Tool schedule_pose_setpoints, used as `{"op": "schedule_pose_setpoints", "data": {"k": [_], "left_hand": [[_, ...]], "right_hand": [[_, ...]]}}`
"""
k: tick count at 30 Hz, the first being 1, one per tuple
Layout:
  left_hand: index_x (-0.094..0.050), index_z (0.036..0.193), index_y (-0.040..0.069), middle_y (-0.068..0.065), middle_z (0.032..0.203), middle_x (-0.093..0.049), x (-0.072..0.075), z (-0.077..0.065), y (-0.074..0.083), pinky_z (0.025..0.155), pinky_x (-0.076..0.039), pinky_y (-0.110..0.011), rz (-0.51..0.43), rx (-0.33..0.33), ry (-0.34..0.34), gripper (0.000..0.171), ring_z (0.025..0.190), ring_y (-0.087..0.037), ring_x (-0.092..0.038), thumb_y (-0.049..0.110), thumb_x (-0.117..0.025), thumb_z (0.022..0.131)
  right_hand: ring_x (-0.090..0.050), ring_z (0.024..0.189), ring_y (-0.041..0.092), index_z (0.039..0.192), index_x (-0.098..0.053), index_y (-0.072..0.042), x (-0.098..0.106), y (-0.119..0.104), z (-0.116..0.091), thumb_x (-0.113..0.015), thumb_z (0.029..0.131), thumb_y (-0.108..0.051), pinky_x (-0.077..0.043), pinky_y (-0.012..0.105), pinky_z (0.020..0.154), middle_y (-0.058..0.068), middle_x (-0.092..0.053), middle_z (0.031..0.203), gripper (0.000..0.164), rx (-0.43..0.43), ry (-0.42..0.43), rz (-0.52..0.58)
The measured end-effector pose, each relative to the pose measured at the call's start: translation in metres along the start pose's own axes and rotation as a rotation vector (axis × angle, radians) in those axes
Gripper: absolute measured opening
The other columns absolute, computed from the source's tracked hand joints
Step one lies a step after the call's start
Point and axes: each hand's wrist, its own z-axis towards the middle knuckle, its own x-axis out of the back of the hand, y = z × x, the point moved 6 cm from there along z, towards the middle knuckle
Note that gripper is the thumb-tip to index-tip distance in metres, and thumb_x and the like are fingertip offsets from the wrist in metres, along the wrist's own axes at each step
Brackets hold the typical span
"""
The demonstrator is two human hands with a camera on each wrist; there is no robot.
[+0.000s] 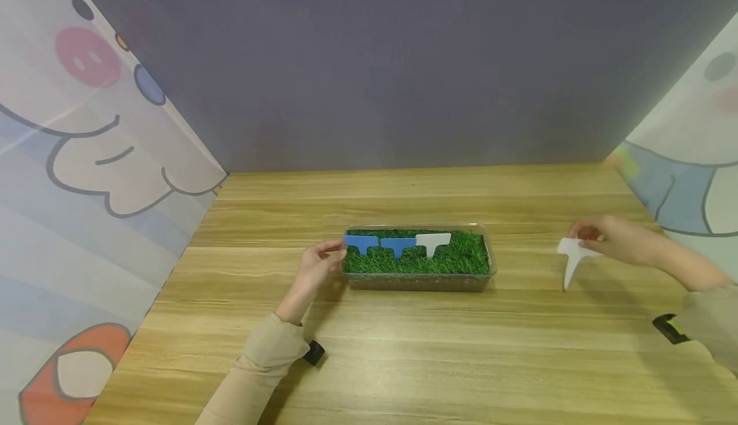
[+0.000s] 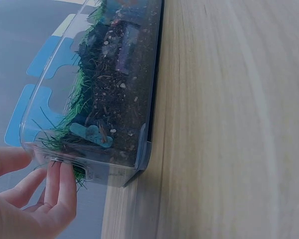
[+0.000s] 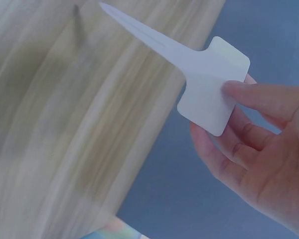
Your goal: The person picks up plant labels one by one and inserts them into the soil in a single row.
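A clear rectangular planter box [image 1: 415,283] holds dark soil and green grass [image 1: 467,255]. Two blue T-shaped plant labels [image 1: 361,243] [image 1: 398,245] and a white plant label [image 1: 434,243] stand in a row in the grass. My left hand [image 1: 318,263] is at the box's left end; its fingertips [image 2: 66,181] touch the clear end wall near the corner. Out to the right, above the table, my right hand [image 1: 614,239] pinches another white plant label [image 3: 209,84] by its broad head, thumb on the near face. That label's pointed stem hangs downward in the head view.
The wood-grain table [image 1: 403,361] runs back to a dark grey panel [image 1: 403,66]. Cartoon-printed sheets [image 1: 86,175] flank it on both sides. Through the box wall, a small bluish piece [image 2: 92,134] shows against the soil.
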Motion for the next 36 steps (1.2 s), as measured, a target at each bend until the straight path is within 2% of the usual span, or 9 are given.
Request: {"op": "schedule_pose_setpoints", "data": {"k": [6,11,16,21,28,36], "left_hand": [[-0.058,0.112,-0.002,-0.016,0.106,-0.059,0.000,0.000,-0.001,0.073,-0.051,-0.040,-0.002,0.011,0.000,0.030,0.072,-0.014,-0.056,0.005,-0.059,0.083],[-0.059,0.111,-0.003,-0.016,0.106,-0.059,0.000,0.000,-0.001,0.073,-0.051,-0.039,-0.006,0.011,0.005,0.030,0.073,-0.014,-0.056,0.004,-0.059,0.082],[-0.059,0.111,-0.003,-0.017,0.106,-0.059,0.000,0.001,-0.001,0.072,-0.051,-0.039,-0.006,0.008,0.012,0.029,0.071,-0.013,-0.056,0.003,-0.059,0.082],[-0.059,0.111,-0.004,-0.018,0.107,-0.059,0.000,0.002,-0.001,0.073,-0.051,-0.040,-0.007,0.008,0.011,0.029,0.071,-0.012,-0.056,0.003,-0.059,0.082],[-0.058,0.111,-0.004,-0.018,0.108,-0.058,0.000,0.001,0.000,0.074,-0.050,-0.040,-0.012,0.011,0.008,0.030,0.072,-0.013,-0.056,0.004,-0.059,0.083],[-0.058,0.111,-0.003,-0.018,0.107,-0.059,0.000,0.001,-0.001,0.071,-0.051,-0.035,-0.004,0.011,0.009,0.029,0.073,-0.012,-0.056,0.004,-0.059,0.083]], "right_hand": [[-0.054,0.068,-0.003,0.084,-0.061,-0.007,0.008,-0.014,0.007,-0.065,0.074,0.006,-0.048,0.022,0.053,-0.004,-0.063,0.074,0.017,-0.049,0.008,-0.072],[-0.053,0.066,-0.002,0.085,-0.062,-0.005,0.017,-0.029,0.014,-0.066,0.069,0.010,-0.045,0.021,0.050,-0.005,-0.062,0.074,0.023,-0.040,0.071,-0.099],[-0.053,0.067,-0.002,0.086,-0.063,-0.006,0.025,-0.043,0.022,-0.067,0.066,0.011,-0.045,0.021,0.050,-0.004,-0.062,0.075,0.026,-0.035,0.129,-0.110],[-0.053,0.066,-0.001,0.090,-0.063,-0.007,0.030,-0.057,0.030,-0.067,0.069,0.009,-0.045,0.022,0.050,-0.005,-0.062,0.075,0.027,-0.039,0.148,-0.111],[-0.058,0.068,0.013,0.093,-0.062,-0.006,0.033,-0.073,0.038,-0.067,0.070,0.009,-0.050,0.028,0.055,0.003,-0.063,0.080,0.028,-0.028,0.172,-0.129],[-0.059,0.070,0.017,0.094,-0.063,-0.005,0.035,-0.084,0.046,-0.064,0.071,0.010,-0.049,0.026,0.054,0.003,-0.064,0.084,0.028,-0.011,0.195,-0.103]]}}
